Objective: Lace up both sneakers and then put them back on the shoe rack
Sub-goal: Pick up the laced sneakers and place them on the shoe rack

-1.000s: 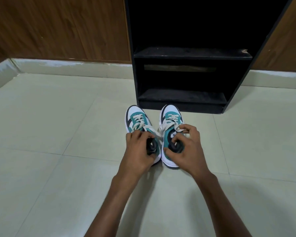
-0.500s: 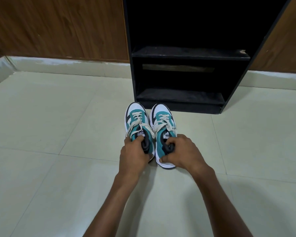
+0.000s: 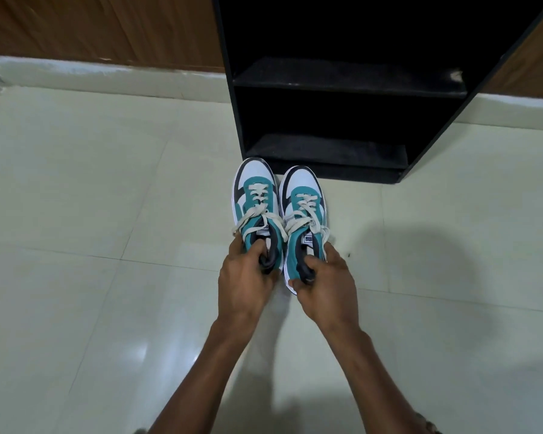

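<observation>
A pale tiled floor (image 3: 91,189) meets a black shoe rack (image 3: 342,86) with two visible shelves. Two teal-and-white laced sneakers sit side by side just before it: left hand (image 3: 246,277) grips the left sneaker (image 3: 254,195) at the heel, right hand (image 3: 323,283) grips the right sneaker (image 3: 304,202) likewise.

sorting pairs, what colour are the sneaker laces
Cream laces, clearest in the head view.

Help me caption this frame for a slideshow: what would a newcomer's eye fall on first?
The pair of teal-and-white sneakers, side by side mid-frame on the pale tile floor, laced with cream laces. The left hand grips the heel of the left sneaker, the right hand that of the right sneaker. Just beyond their toes stands the black shoe rack, its visible shelves bare.
</observation>
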